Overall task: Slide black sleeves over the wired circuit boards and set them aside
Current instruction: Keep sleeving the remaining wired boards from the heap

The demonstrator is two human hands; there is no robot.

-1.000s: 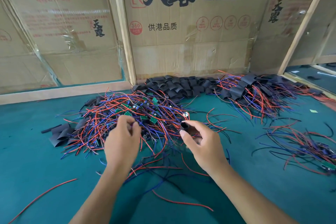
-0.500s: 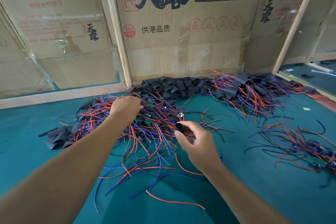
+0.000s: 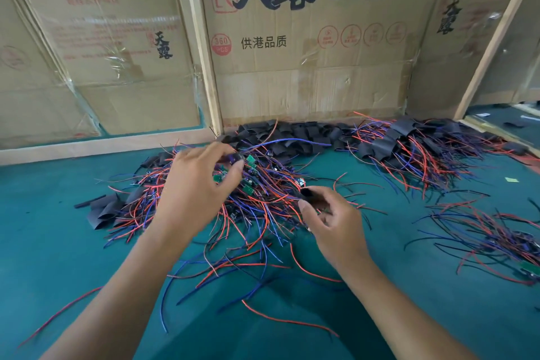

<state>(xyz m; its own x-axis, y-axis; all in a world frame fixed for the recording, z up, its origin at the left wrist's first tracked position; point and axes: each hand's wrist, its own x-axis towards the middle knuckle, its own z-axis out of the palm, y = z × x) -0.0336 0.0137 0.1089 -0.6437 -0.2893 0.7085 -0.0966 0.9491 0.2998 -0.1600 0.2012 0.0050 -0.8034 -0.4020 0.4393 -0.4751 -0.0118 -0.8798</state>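
Head | left hand [image 3: 193, 190] fingers pinch circuit board [image 3: 219, 177] | right hand [image 3: 336, 222] fingers grip black sleeve [image 3: 310, 196]

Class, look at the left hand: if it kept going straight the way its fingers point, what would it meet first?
The left hand points right and away, so it would probably first meet the green circuit boards and tangled wires by its fingertips; depth is uncertain.
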